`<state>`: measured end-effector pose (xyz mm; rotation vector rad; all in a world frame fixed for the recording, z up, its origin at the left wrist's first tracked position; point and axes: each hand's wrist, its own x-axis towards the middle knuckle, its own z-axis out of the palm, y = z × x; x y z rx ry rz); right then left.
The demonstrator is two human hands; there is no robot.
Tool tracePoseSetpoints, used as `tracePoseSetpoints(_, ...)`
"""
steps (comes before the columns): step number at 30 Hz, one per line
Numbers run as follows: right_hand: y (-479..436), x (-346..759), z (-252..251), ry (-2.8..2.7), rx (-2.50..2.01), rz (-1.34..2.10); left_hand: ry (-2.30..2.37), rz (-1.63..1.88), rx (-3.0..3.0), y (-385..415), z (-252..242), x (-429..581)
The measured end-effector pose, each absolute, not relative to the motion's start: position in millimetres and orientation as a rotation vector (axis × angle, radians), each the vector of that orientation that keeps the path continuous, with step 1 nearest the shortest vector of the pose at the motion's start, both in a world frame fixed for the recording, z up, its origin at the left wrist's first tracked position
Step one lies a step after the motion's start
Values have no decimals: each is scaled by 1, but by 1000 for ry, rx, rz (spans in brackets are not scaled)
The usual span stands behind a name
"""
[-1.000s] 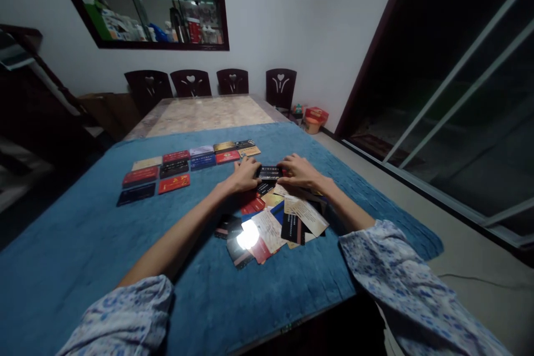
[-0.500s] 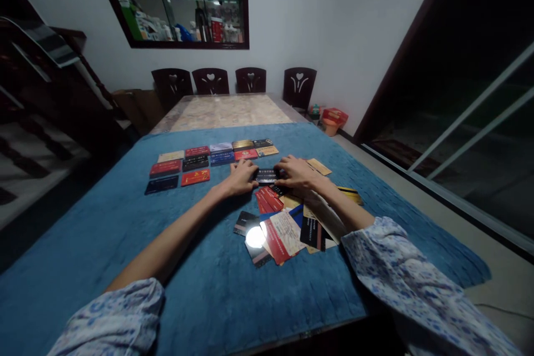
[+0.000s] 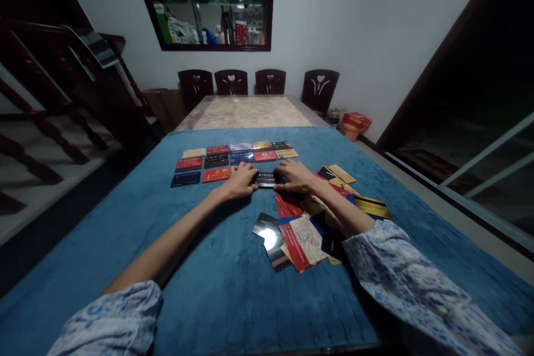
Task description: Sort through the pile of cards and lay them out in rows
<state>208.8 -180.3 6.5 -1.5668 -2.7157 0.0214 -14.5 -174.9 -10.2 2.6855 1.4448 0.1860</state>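
A black card (image 3: 266, 179) with pale print is held between my two hands, just above or on the cloth. My left hand (image 3: 241, 179) grips its left end, and my right hand (image 3: 295, 176) grips its right end, fingers curled. Beyond and to the left, cards lie in rows, among them an orange-red card (image 3: 216, 174), a dark navy card (image 3: 186, 179) and a red card (image 3: 265, 156). Under and around my right forearm spreads a loose, overlapping heap of cards, with a red and cream card (image 3: 303, 242) on top and a gold card (image 3: 372, 207) at its right.
The cards lie on a blue cloth (image 3: 200, 278) over a long table, whose bare patterned top (image 3: 258, 111) shows at the far end. Several dark chairs (image 3: 320, 89) stand behind it. A red bag (image 3: 356, 121) sits on the floor at the right.
My view has swung left, so the scene sits further right. Against the rows of cards, both hands and the black card have shifted left, closer to the orange-red card.
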Motion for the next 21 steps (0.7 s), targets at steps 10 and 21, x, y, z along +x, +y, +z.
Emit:
tracePoseSetpoints(10, -168, 185, 4, -2750, -1469, 31, 1481, 231, 2633, -177, -10, -41)
tracePoseSetpoints(21, -146, 146, 10, -2795, -1379, -26, 1611, 243, 2578, -167, -4, -76)
